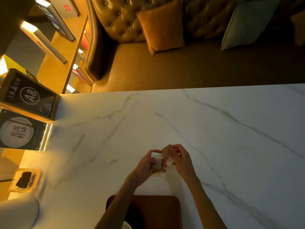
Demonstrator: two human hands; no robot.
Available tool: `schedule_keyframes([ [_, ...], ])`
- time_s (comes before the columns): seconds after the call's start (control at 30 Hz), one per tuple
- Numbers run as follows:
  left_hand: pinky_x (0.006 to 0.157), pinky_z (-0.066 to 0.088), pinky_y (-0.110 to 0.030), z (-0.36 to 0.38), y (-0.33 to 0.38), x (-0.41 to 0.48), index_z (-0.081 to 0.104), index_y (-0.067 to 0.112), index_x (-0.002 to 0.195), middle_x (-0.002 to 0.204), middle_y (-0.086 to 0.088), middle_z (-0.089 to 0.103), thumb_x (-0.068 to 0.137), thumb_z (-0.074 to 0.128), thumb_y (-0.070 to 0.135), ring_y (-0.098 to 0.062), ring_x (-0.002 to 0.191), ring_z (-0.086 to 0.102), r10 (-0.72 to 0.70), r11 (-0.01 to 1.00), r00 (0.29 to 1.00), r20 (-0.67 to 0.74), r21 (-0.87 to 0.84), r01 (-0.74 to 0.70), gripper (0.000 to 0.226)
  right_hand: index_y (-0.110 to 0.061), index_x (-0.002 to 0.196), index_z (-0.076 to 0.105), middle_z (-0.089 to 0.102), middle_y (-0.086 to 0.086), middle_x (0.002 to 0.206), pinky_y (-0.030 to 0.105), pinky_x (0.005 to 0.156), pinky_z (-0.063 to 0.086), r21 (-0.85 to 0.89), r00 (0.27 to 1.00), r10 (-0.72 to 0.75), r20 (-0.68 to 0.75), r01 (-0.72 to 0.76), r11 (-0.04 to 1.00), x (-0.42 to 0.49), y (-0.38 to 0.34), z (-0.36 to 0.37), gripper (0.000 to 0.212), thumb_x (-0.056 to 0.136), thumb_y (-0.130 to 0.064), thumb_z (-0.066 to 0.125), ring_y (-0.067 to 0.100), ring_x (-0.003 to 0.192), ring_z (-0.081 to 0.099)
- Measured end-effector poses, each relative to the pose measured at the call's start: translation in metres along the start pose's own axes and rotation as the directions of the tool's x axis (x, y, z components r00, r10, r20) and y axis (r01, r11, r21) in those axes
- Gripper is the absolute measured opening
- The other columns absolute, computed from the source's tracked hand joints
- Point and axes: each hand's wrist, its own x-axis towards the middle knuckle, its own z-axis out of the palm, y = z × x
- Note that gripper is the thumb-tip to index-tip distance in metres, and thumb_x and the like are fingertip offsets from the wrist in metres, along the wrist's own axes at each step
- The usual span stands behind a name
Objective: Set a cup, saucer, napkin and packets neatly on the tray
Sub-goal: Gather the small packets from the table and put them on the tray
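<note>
Above the white marble table [214, 138], both hands meet over small packets. My left hand [148, 166] grips a brown packet with a white label [156, 164]. My right hand [181, 161] pinches a second brown packet [166, 152] at its top, held tilted against the first. A dark wooden tray [161, 210] lies at the near edge under my forearms. On it a dark shape sits beneath my left arm, and a pale round rim [127, 225] shows at the bottom edge; what these are I cannot tell.
At the left table edge stand a black sign marked A8 [31, 95] and a plate-picture sign [18, 129]. A clear wrapped item [24, 179] lies at the near left. Behind the table is a tufted leather sofa [125, 20] with cushions [161, 25].
</note>
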Motion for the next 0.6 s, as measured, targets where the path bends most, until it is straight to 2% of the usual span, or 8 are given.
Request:
schedule_keyframes([
  [0.07, 0.086, 0.055, -0.051, -0.005, 0.007, -0.002, 0.052, 0.005, 0.125, 0.105, -0.023, 0.064, 0.089, 0.046, 0.016, -0.033, 0.088, 0.067, -0.083, 0.996, 0.995, 0.061, 0.032, 0.082, 0.038, -0.034, 0.099, 0.061, 0.059, 0.005, 0.1, 0.018, 0.057, 0.055, -0.01, 0.986, -0.076, 0.149, 0.078, 0.997, 0.002, -0.003, -0.004, 0.014, 0.098, -0.029, 0.048, 0.018, 0.084, 0.066],
  [0.13, 0.092, 0.053, -0.052, -0.007, 0.013, -0.004, 0.057, 0.004, 0.124, 0.11, -0.022, 0.063, 0.096, 0.042, 0.043, -0.032, 0.091, 0.065, -0.204, 0.976, 0.965, 0.166, 0.113, 0.187, 0.051, -0.048, 0.093, 0.062, 0.053, -0.003, 0.099, 0.016, 0.059, 0.053, -0.149, 0.934, -0.1, 0.343, 0.16, 0.976, 0.003, -0.008, -0.005, 0.026, 0.097, -0.026, 0.049, 0.013, 0.081, 0.063],
  [0.2, 0.092, 0.054, -0.051, -0.008, 0.016, -0.005, 0.057, 0.006, 0.128, 0.112, -0.019, 0.063, 0.096, 0.032, 0.062, -0.032, 0.095, 0.064, -0.279, 0.955, 0.922, 0.27, 0.178, 0.237, 0.07, -0.048, 0.098, 0.062, 0.05, -0.009, 0.096, 0.016, 0.066, 0.054, -0.3, 0.873, -0.087, 0.479, 0.257, 0.919, 0.005, -0.014, -0.002, 0.031, 0.097, -0.02, 0.048, 0.01, 0.084, 0.061],
  [0.27, 0.092, 0.054, -0.052, -0.006, 0.017, -0.007, 0.055, 0.01, 0.131, 0.112, -0.017, 0.063, 0.093, 0.035, 0.068, -0.033, 0.097, 0.064, -0.313, 0.947, 0.895, 0.317, 0.177, 0.269, 0.072, -0.045, 0.106, 0.053, 0.053, -0.008, 0.1, 0.022, 0.07, 0.057, -0.306, 0.849, -0.042, 0.527, 0.236, 0.922, 0.004, -0.02, 0.0, 0.034, 0.096, -0.014, 0.047, 0.012, 0.089, 0.062],
  [0.33, 0.095, 0.051, -0.057, -0.005, 0.017, -0.01, 0.053, 0.01, 0.132, 0.113, -0.017, 0.062, 0.094, 0.047, 0.058, -0.034, 0.098, 0.064, -0.331, 0.941, 0.884, 0.331, 0.193, 0.28, 0.062, -0.045, 0.116, 0.044, 0.055, -0.003, 0.106, 0.017, 0.061, 0.054, -0.251, 0.815, -0.015, 0.579, 0.196, 0.948, 0.004, -0.022, -0.001, 0.045, 0.093, -0.007, 0.045, 0.011, 0.087, 0.063],
  [0.47, 0.096, 0.047, -0.066, -0.008, 0.014, -0.01, 0.045, 0.024, 0.133, 0.112, -0.02, 0.062, 0.094, 0.055, 0.012, -0.036, 0.096, 0.065, -0.316, 0.941, 0.882, 0.35, 0.232, 0.246, 0.042, -0.056, 0.132, 0.024, 0.041, 0.0, 0.113, 0.016, 0.057, 0.05, -0.291, 0.746, 0.009, 0.666, 0.249, 0.924, 0.001, -0.022, 0.001, 0.08, 0.086, 0.006, 0.045, 0.01, 0.081, 0.054],
  [0.53, 0.091, 0.053, -0.059, -0.007, 0.015, -0.007, 0.041, 0.029, 0.136, 0.114, -0.021, 0.062, 0.093, 0.047, -0.002, -0.036, 0.094, 0.065, -0.271, 0.949, 0.923, 0.273, 0.236, 0.209, 0.053, -0.058, 0.139, 0.014, 0.039, -0.002, 0.123, 0.027, 0.073, 0.054, -0.332, 0.763, -0.022, 0.646, 0.308, 0.892, -0.001, -0.018, 0.001, 0.091, 0.084, 0.003, 0.053, 0.016, 0.1, 0.052],
  [0.6, 0.094, 0.051, -0.056, -0.004, 0.015, -0.001, 0.034, 0.025, 0.142, 0.115, -0.023, 0.059, 0.092, 0.044, -0.009, -0.033, 0.091, 0.063, -0.16, 0.946, 0.978, 0.134, 0.305, 0.113, 0.061, -0.049, 0.145, 0.013, 0.037, -0.001, 0.139, 0.039, 0.097, 0.048, -0.401, 0.842, -0.054, 0.537, 0.311, 0.862, 0.003, -0.011, 0.0, 0.085, 0.087, -0.007, 0.059, 0.019, 0.122, 0.042],
])
